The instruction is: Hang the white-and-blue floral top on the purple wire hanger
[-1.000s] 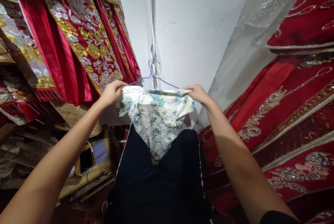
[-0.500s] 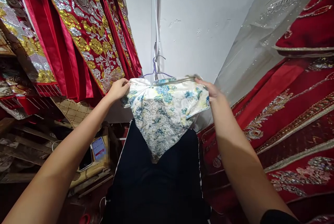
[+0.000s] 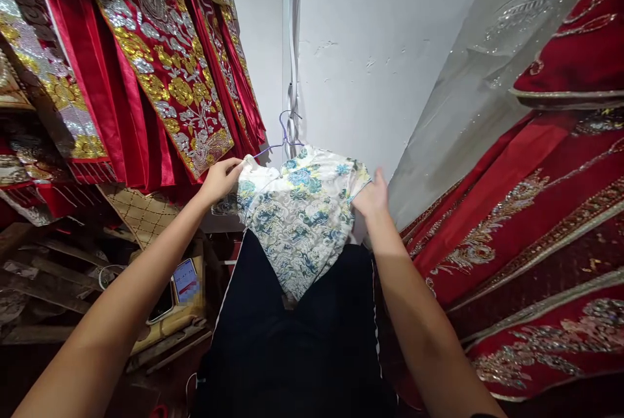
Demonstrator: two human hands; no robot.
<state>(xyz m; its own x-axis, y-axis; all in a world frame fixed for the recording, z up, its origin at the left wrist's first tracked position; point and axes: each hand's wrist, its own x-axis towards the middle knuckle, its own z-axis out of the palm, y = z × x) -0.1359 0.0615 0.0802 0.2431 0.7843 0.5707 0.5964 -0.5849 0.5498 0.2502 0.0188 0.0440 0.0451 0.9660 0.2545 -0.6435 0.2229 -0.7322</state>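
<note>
A small white garment with a blue, green and yellow flower print (image 3: 298, 216) hangs on a thin purple wire hanger (image 3: 283, 135) in front of a white wall. My left hand (image 3: 220, 177) pinches the garment's left shoulder. At the right sleeve, my right hand (image 3: 373, 197) is closed on the cloth. The garment's lower end rests against a black garment (image 3: 292, 340) below it.
Red robes with gold and silver embroidery (image 3: 160, 73) hang at the left. More red embroidered cloth (image 3: 536, 210) and a sheer sequinned cover (image 3: 468, 80) fill the right. A phone (image 3: 185, 281) lies on a wooden shelf at the lower left.
My right hand has dropped from the garment's top edge to its right sleeve. The hanger's right arm is now covered by the cloth. My left hand has stayed at the left shoulder.
</note>
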